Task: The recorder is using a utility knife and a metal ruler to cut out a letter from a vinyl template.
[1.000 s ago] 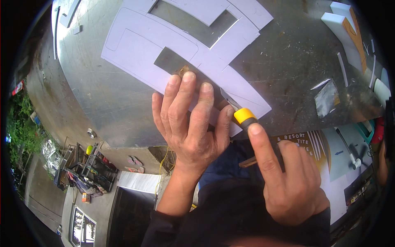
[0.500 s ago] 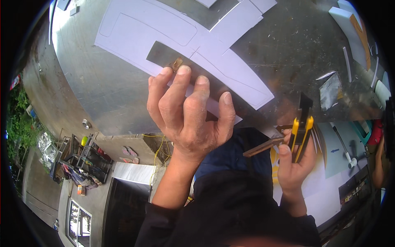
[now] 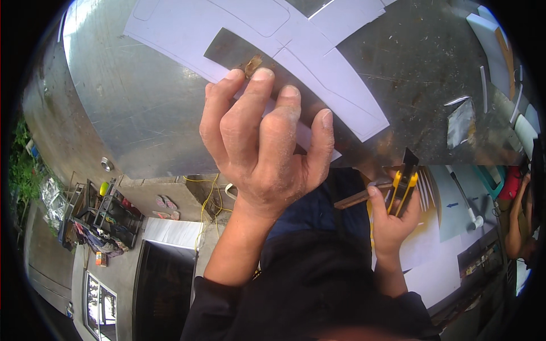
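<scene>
The left hand (image 3: 267, 153) lies flat with spread fingers on the white cut sheet (image 3: 318, 62), which rests on the grey metal worktop (image 3: 142, 108); this grip is open and only presses down. The right hand (image 3: 392, 219) is off the worktop, near its edge, closed around a yellow and black utility knife (image 3: 402, 184) held upright.

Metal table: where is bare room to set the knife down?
Bare metal table lies left of the left hand, below the white sheet. Another bare patch sits right of the sheet, before the scraps. Under the left hand it is crowded. The right hand holds the knife.
</scene>
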The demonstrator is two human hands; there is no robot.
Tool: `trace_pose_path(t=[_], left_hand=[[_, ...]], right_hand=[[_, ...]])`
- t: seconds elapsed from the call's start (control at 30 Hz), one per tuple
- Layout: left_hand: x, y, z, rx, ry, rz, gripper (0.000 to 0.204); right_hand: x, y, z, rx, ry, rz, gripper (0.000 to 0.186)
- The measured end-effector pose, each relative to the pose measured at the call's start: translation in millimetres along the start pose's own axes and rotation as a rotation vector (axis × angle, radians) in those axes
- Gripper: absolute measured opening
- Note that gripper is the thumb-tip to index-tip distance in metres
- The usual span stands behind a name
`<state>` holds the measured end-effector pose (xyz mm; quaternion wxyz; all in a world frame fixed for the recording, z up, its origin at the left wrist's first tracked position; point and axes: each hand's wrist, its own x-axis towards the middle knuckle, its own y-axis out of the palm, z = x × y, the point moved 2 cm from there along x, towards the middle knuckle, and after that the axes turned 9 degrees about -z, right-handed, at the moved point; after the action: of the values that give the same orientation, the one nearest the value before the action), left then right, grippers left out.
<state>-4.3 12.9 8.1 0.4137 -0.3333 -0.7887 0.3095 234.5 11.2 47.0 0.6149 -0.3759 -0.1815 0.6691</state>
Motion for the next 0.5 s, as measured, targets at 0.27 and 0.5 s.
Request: trace_pose_path(t=[0.27, 0.5], left_hand=[[4, -5, 0, -0.128, -0.028, -0.031, 0.055], [17, -8, -8, 0.122, -0.113, 0.118, 0.087]], right_hand=[[-8, -8, -25, 0.444, 0.389, 0.154, 0.031], [3, -64, -33, 0.676, 0.42, -0.077, 0.034]])
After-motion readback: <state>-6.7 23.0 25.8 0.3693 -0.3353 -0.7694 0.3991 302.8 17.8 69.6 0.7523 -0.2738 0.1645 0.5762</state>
